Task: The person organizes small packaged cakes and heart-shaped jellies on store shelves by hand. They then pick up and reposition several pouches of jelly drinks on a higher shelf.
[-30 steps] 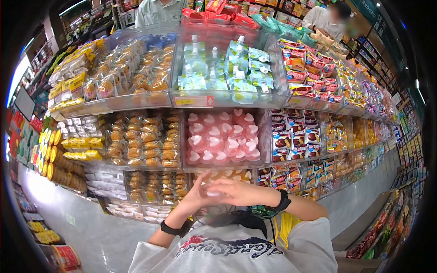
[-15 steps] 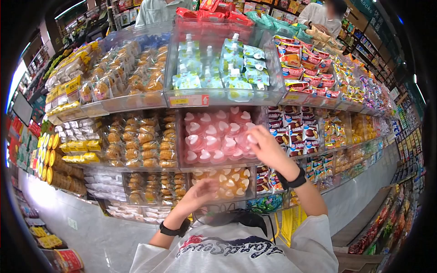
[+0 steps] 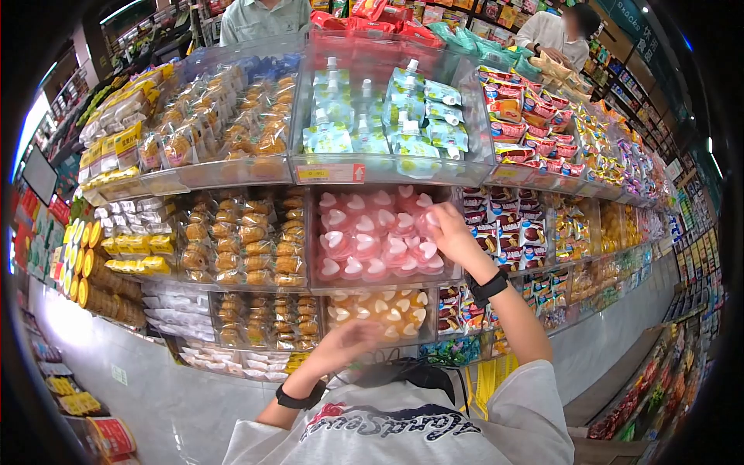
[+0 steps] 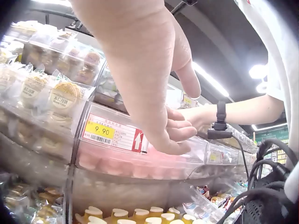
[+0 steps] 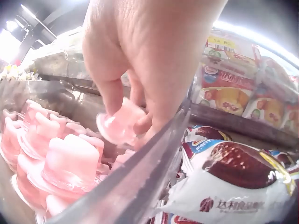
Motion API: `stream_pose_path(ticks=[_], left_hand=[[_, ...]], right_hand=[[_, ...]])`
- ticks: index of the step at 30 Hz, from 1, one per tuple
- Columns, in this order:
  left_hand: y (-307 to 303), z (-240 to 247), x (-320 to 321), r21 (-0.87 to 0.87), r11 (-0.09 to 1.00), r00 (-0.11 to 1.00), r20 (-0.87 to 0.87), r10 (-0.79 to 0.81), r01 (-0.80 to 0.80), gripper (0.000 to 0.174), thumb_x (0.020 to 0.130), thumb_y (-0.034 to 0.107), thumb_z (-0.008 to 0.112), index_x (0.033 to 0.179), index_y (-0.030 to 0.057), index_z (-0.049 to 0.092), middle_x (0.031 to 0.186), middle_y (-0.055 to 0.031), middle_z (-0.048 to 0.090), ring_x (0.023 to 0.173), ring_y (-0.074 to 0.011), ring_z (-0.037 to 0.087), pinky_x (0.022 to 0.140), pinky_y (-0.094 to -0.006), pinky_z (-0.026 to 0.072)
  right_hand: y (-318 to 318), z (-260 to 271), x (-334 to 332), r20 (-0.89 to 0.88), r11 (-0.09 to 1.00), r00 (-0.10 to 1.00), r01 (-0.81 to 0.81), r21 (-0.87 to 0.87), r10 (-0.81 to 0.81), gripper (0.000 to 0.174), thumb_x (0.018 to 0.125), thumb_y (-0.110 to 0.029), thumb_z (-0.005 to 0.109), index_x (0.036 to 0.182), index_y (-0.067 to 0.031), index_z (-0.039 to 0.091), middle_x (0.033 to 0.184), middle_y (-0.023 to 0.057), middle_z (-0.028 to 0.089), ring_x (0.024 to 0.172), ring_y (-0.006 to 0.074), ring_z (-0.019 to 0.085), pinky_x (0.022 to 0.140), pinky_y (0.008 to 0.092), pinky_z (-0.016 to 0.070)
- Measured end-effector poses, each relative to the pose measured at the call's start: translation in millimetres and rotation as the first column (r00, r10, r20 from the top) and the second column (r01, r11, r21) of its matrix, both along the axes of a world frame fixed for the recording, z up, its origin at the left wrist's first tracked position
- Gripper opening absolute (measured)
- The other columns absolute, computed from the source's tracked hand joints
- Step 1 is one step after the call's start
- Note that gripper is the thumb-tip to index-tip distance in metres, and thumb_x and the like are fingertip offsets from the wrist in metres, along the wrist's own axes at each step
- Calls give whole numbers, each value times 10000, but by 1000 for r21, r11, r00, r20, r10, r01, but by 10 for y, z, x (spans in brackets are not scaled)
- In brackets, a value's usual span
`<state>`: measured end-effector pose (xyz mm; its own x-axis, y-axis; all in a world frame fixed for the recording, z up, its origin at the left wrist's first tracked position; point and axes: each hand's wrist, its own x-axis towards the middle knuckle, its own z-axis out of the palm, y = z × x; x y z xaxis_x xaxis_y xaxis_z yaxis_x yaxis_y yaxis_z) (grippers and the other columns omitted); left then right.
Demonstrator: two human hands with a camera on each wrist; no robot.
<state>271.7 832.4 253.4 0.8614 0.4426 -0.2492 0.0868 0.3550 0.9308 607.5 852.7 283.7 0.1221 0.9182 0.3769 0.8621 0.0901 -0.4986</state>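
While the right hand [image 3: 451,231] pinches a pink jelly cup [image 5: 122,122] at the right side of the pink bin [image 3: 384,284], the left hand [image 3: 350,345] hovers, fingers loosely bent, near the orange cups [image 3: 387,313].

1. Upper tier: I log spouted pouches [image 3: 408,115] between bagged pastries [image 3: 269,116], left, and wrapped snacks [image 3: 507,108], right.
2. Middle tier: jelly cups [image 3: 365,225] below pouches; bagged biscuits [image 3: 255,232] left, packaged cakes [image 3: 508,232] right.
3. Lower tier: more cups [image 3: 390,315] beneath.

Head view bright, edges bowed and blackened; floor [image 3: 74,322] glares near nine o'clock. Left wrist view: strip lamp [image 4: 211,79] overexposed, two o'clock. Right wrist view: glare, ten o'clock.
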Motion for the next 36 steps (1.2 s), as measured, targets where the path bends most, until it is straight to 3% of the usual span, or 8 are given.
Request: stream_pose_path(ticks=[2,9,12,16,24,28,31,36], left_hand=[[19,-9,-21,-11,1000,999,-41,9,-10,373,892,93,606,1244,23,505,1123,-50,593,1024,-129,557,853,-285,484],[5,-131,10,17,1000,1000,-28,8,-8,377,889,139,618,1237,33,517,1089,-29,603,985,-107,569,850,-262,468],[3,-132,15,17,1000,1000,-29,4,-3,373,889,137,618,1234,33,520,1089,-33,604,987,-106,569,857,-262,466],[23,56,12,-23,1000,994,-113,-9,7,363,890,122,615,1227,29,522,1089,-41,607,988,-109,573,874,-268,464],[20,-21,-22,-55,997,995,-90,52,-58,324,889,95,607,1194,20,532,1079,-38,615,993,-112,581,877,-266,460],[13,-131,-32,19,997,997,-35,70,-70,297,910,130,602,1163,-11,538,1070,-69,611,898,-132,600,715,-277,528],[19,-148,-35,-46,997,996,-64,56,-59,329,887,106,612,1195,19,533,1078,-38,615,989,-113,582,876,-266,459],[23,-91,-12,-30,998,992,-111,56,-59,332,886,116,615,1194,21,539,1075,-38,614,991,-112,579,873,-266,459]], right_hand=[[73,-22,0,-41,990,993,118,73,-115,300,843,-54,559,1131,1,494,1064,200,540,1013,386,532,884,402,441],[281,-331,210,-331,972,927,110,-207,-175,272,935,-177,508,1144,-12,449,1049,152,535,986,213,514,877,318,408],[313,-551,211,-641,970,746,28,-241,-181,261,939,-174,502,1144,-22,446,1051,132,528,973,154,483,864,287,401],[339,-635,153,-504,985,854,49,-166,-128,253,945,-181,492,1147,-40,436,1041,128,546,950,145,498,842,285,416],[303,-163,81,-247,871,891,257,-418,-382,271,949,-203,442,1167,-45,407,1142,275,556,1091,435,534,893,423,421],[289,-110,4,-242,874,894,256,-414,-376,288,954,-226,439,1171,-42,393,1131,292,557,1093,440,535,887,427,423],[286,-201,36,-238,899,907,250,-360,-347,294,956,-229,437,1176,-40,384,1120,299,561,1087,449,534,879,430,426],[326,-406,90,-192,910,916,288,-297,-352,287,959,-228,437,1166,-38,378,1038,284,585,1051,406,573,830,418,450]])
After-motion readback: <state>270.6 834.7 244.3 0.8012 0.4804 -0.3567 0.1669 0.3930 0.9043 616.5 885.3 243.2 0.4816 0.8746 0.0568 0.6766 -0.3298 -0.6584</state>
